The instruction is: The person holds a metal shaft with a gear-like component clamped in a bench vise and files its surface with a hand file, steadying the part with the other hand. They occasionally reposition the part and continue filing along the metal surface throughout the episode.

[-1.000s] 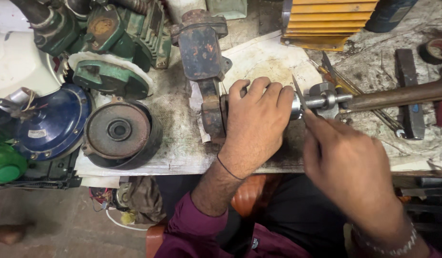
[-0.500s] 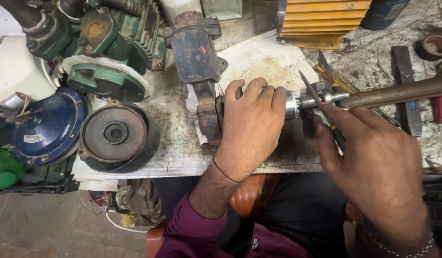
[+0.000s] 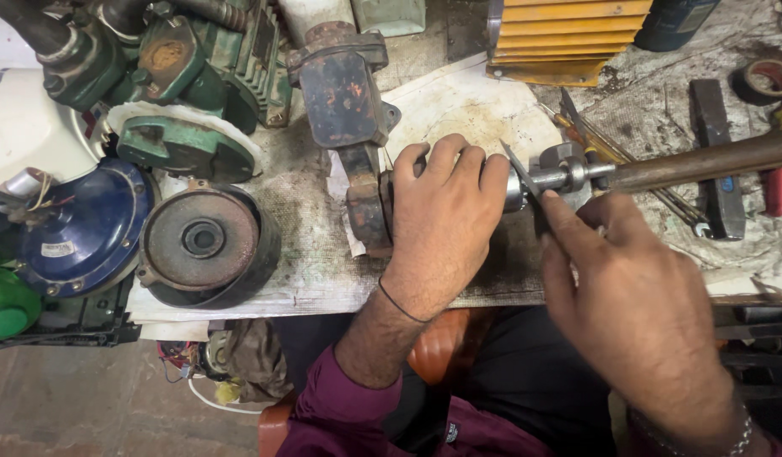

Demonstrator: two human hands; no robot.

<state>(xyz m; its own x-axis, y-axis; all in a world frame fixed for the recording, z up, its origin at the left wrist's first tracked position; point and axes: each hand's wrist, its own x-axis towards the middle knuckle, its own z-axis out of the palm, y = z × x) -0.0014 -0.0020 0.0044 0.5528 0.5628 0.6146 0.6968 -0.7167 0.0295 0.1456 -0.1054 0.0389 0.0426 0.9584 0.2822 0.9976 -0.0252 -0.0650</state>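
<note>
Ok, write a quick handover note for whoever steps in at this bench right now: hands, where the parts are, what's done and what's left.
Left hand: wrapped over the rusty motor part on the workbench, holding it down.
Right hand: pinching a thin flat blade, its tip against the steel shaft just past the left fingers.
A long brown rod runs off the shaft end to the right.
Nearby: hammer and tape roll at right, round rusty housing at left.
Done: part steadied, blade on the shaft. Left: the blade work itself; progress cannot be judged.

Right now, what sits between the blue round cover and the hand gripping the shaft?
In the head view, a rusty round motor housing lies between the blue cover and the left hand.
</note>
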